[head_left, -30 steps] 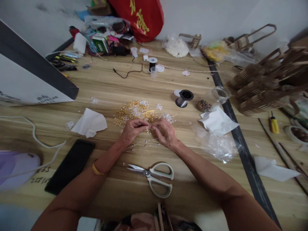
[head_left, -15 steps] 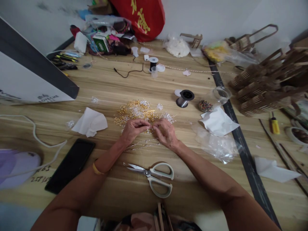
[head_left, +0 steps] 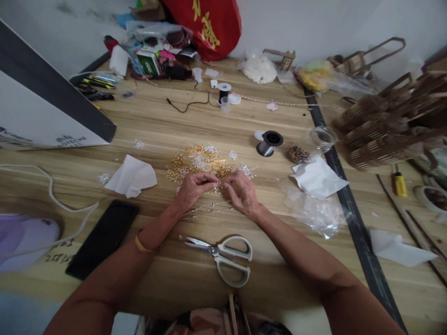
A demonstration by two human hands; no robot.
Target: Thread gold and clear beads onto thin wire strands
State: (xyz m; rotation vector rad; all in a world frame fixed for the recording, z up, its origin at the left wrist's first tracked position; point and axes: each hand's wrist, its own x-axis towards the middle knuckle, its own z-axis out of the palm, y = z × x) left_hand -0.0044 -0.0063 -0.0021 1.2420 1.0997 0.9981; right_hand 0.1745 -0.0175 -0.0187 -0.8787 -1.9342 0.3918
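My left hand (head_left: 193, 188) and my right hand (head_left: 241, 193) meet over the wooden table (head_left: 195, 125), fingertips pinched together on a tiny piece I cannot make out. Just beyond them lies a heap of small gold and silver findings (head_left: 202, 163). Thin silver chains (head_left: 206, 210) lie on the wood under my wrists. White-handled scissors (head_left: 223, 255) rest between my forearms, blades pointing left.
A black phone (head_left: 103, 238) and crumpled white paper (head_left: 132, 176) lie to the left, a white box (head_left: 38, 116) beyond. A wire spool (head_left: 268, 142), a tipped bead jar (head_left: 310, 144), paper and clear plastic (head_left: 314, 209) lie right. Wooden baskets (head_left: 387, 125) stack far right.
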